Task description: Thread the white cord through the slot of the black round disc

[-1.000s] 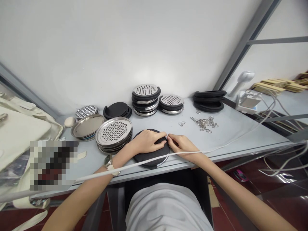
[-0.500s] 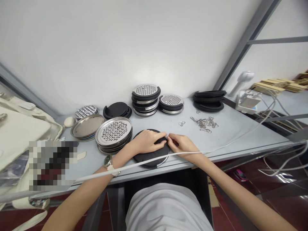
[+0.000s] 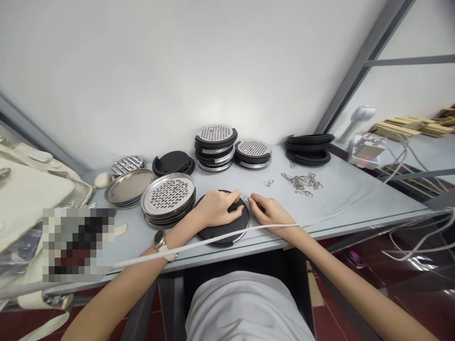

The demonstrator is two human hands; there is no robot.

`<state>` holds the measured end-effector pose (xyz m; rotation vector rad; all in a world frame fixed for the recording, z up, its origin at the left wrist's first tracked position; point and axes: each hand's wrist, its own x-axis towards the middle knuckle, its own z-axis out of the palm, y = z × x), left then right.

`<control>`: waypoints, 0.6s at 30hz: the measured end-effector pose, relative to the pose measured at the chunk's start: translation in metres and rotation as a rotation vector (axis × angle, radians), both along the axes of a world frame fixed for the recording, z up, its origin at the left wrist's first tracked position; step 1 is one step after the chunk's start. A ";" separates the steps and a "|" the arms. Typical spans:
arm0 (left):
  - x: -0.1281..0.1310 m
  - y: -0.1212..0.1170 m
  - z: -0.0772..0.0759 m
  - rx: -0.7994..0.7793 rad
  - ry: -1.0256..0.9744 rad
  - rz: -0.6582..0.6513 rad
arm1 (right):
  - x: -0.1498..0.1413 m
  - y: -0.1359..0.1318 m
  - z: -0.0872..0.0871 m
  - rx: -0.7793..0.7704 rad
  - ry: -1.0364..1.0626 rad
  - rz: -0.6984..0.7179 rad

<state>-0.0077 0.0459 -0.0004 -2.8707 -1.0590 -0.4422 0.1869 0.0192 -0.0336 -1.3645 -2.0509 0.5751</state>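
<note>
A black round disc point(image 3: 222, 232) with a thin metal rim lies flat at the table's front edge. My left hand point(image 3: 218, 208) rests over its top, holding it, with thumb and forefinger reaching toward the right rim. Just right of that rim, my right hand point(image 3: 268, 211) pinches a small wire clip point(image 3: 245, 199) between thumb and fingertips. More metal clips point(image 3: 304, 182) lie in a loose pile beyond the right hand, and a single clip point(image 3: 268, 182) sits apart from them. A stack of round metal grater plates point(image 3: 168, 195) stands left of the disc.
Black-rimmed grater discs point(image 3: 215, 135) are stacked by the wall, with a shorter stack point(image 3: 253, 150) beside them. Black rings point(image 3: 308, 154) lie at back right. Plain metal plates point(image 3: 128, 186) sit left. A white cable point(image 3: 313, 220) crosses in front of my forearms.
My right fingertips have drawn slightly away from the disc's rim, and the wire clip now shows between them. The left hand has hardly moved, its fingers lifting a little.
</note>
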 end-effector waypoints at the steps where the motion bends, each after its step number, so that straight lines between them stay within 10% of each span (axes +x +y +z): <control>1: 0.000 0.000 0.000 0.004 0.005 -0.004 | 0.000 0.000 0.000 -0.009 -0.006 0.006; 18: 0.001 -0.004 0.005 -0.044 0.024 -0.036 | 0.001 -0.001 0.002 -0.016 -0.128 0.085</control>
